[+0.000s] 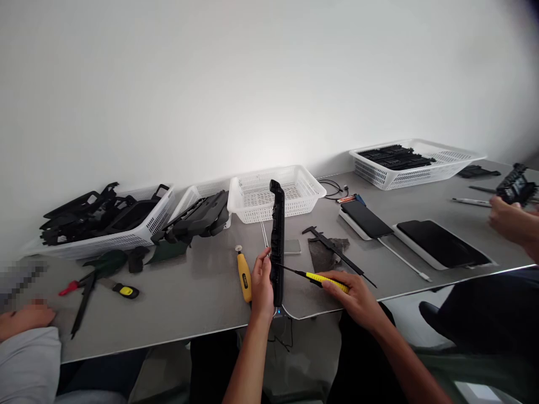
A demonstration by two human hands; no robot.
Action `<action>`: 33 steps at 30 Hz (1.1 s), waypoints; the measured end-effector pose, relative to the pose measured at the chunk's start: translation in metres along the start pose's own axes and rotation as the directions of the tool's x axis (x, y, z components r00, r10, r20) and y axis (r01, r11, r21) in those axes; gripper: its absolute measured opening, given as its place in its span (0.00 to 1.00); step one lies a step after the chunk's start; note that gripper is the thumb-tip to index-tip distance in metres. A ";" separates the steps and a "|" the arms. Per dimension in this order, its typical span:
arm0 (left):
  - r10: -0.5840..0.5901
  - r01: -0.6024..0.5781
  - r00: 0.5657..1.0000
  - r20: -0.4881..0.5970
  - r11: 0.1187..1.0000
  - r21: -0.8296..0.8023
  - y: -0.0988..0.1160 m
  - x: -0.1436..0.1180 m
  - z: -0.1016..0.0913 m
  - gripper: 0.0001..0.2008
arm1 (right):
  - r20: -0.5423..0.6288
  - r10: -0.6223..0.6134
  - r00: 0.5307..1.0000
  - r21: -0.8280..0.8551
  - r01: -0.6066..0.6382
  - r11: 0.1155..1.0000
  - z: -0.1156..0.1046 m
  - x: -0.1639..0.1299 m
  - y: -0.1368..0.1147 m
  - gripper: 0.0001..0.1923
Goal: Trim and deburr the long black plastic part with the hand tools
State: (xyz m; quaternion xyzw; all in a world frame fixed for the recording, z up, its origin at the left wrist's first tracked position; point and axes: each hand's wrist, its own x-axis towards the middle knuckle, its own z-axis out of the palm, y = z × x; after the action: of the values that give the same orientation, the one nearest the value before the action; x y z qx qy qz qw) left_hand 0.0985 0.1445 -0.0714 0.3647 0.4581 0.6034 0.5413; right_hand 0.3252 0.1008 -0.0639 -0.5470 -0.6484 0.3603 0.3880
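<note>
The left hand (261,286) has its fingers wrapped around the lower end of a long black plastic part (277,241), holding it upright on its edge on the grey bench (189,303). The right hand (356,294) has its fingers closed on a yellow-handled tool (326,279); its thin dark tip points left and meets the side of the black part just above the left hand, though the view is too small to show whether it truly touches.

Just left of the left hand a yellow-handled scraper (243,274) lies on the bench. Behind the right hand a black caliper (337,253) rests across a dark grey scrap (324,255). Beyond the black part stands an empty white basket (275,193), with a basket of grey parts (202,216) beside it and a basket heaped with black parts (105,219) farther left. To the right lie two dark tablets (440,242) on white trays, and behind them a wide basket of flat black pieces (415,161).

At the far right another person's hand (507,219) holds a small black part (514,185). At the lower left another person's hand and grey sleeve (27,348) rest at the bench edge, near a red-handled tool (73,287).
</note>
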 end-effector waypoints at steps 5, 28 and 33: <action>-0.049 0.047 0.998 -0.026 0.997 -0.054 0.005 -0.001 0.000 0.30 | -0.022 0.000 1.000 0.010 0.000 1.000 0.002 -0.001 0.002 0.29; 0.052 -0.054 0.996 0.070 0.998 0.028 -0.010 0.003 -0.002 0.38 | -0.188 0.009 0.982 -0.012 -0.012 1.000 0.010 -0.002 0.006 0.30; 0.030 -0.040 0.994 0.105 0.994 0.098 -0.011 0.003 -0.004 0.38 | -0.201 -0.035 0.979 -0.098 0.015 0.995 0.016 -0.002 0.008 0.29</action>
State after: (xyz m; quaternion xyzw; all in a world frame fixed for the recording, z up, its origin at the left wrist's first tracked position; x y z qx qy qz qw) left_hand 0.0976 0.1470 -0.0834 0.4300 0.4525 0.5695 0.5347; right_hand 0.3142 0.0994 -0.0788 -0.5906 -0.6289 0.2664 0.4298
